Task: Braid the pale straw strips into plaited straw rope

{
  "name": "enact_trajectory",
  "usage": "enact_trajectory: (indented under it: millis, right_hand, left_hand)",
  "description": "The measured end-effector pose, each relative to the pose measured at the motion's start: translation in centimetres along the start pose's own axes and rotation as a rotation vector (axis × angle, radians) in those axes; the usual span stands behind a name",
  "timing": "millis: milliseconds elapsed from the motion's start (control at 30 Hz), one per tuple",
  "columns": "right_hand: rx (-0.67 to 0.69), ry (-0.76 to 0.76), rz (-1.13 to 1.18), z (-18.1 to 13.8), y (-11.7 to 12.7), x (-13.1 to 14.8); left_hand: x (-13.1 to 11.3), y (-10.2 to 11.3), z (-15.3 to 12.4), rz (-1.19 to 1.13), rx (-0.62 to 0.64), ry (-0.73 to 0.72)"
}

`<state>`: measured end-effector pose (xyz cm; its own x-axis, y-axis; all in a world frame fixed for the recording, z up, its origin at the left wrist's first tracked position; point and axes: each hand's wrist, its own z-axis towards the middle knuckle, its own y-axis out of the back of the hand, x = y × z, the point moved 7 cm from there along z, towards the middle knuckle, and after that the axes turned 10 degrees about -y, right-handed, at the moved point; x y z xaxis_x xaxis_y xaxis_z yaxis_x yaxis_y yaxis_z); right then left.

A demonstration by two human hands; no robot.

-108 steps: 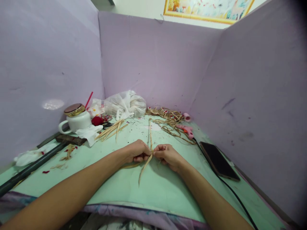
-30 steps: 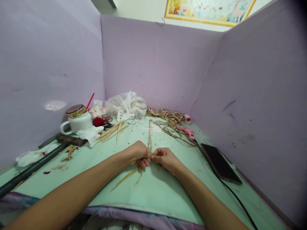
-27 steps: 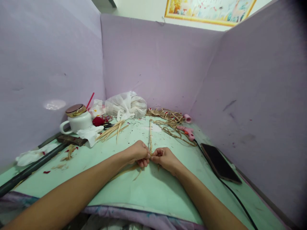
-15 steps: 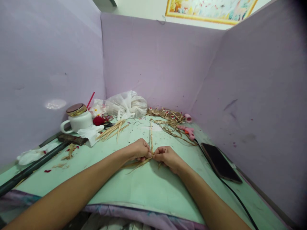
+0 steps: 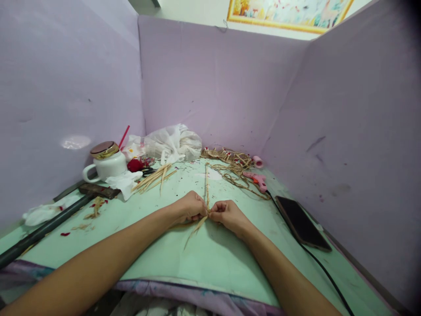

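A thin braid of straw-coloured strips [image 5: 207, 186] runs straight toward me down the middle of the table. Its near end is pinched between my two hands. My left hand [image 5: 193, 206] is closed on the strips from the left side. From the right, my right hand [image 5: 227, 215] pinches the same end, thumb against fingers. Loose strip ends [image 5: 196, 230] fan out below the left hand toward the front edge. The fingertips nearly meet, so the exact crossing of the strips is hidden.
Left: a lidded white mug [image 5: 111, 166], a hammer [image 5: 98, 191], a bundle of dry strips [image 5: 153, 179] and a plastic bag [image 5: 177, 142]. Right: coiled braided cord [image 5: 235, 166], a pink glue gun [image 5: 257, 181] with a black cable, and a phone [image 5: 302, 223]. Purple partitions [image 5: 217, 87] enclose the table.
The loose strip ends below my hands have shifted and now hang more steeply toward me. A strip end under the right hand no longer shows. Both hands have barely moved.
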<state>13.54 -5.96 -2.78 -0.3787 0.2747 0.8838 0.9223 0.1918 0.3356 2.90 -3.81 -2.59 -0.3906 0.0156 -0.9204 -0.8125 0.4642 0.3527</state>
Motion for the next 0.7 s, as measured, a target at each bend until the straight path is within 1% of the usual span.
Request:
enact_trajectory:
  millis: [67, 100, 200, 233, 267, 400, 467, 533, 700]
  right_hand:
    - [0.004, -0.007, 0.001, -0.2, 0.4, 0.3]
    - [-0.022, 0.003, 0.011, -0.3, 1.0, 0.6]
    - [-0.170, 0.063, 0.056, -0.7, 3.0, 1.4]
    - [-0.182, 0.069, 0.062, -0.9, 3.2, 1.5]
    - [-0.155, 0.060, 0.054, -0.9, 3.1, 1.4]
    - [0.082, -0.002, -0.011, -1.0, 0.7, 1.0]
    - [0.099, -0.004, -0.010, -1.0, 0.3, 1.0]
    - [0.043, 0.003, 0.028, -0.9, 0.8, 1.1]
    - [-0.161, 0.035, 0.137, -0.6, 3.5, 1.1]
  left_hand:
    - [0.0, 0.0, -0.3, -0.037, -0.010, 0.020]
    - [-0.1, 0.1, -0.4, -0.053, -0.017, 0.027]
    - [-0.3, 0.2, -0.6, -0.099, -0.033, 0.023]
    - [-0.4, 0.2, -0.6, -0.113, -0.037, 0.017]
    - [-0.4, 0.1, -0.6, -0.123, -0.038, 0.009]
    - [-0.4, 0.1, -0.5, -0.128, -0.048, -0.011]
    - [-0.4, 0.1, -0.5, -0.119, -0.054, -0.008]
    - [-0.4, 0.1, -0.6, -0.127, -0.052, -0.005]
    - [-0.2, -0.1, -0.7, -0.158, -0.023, 0.005]
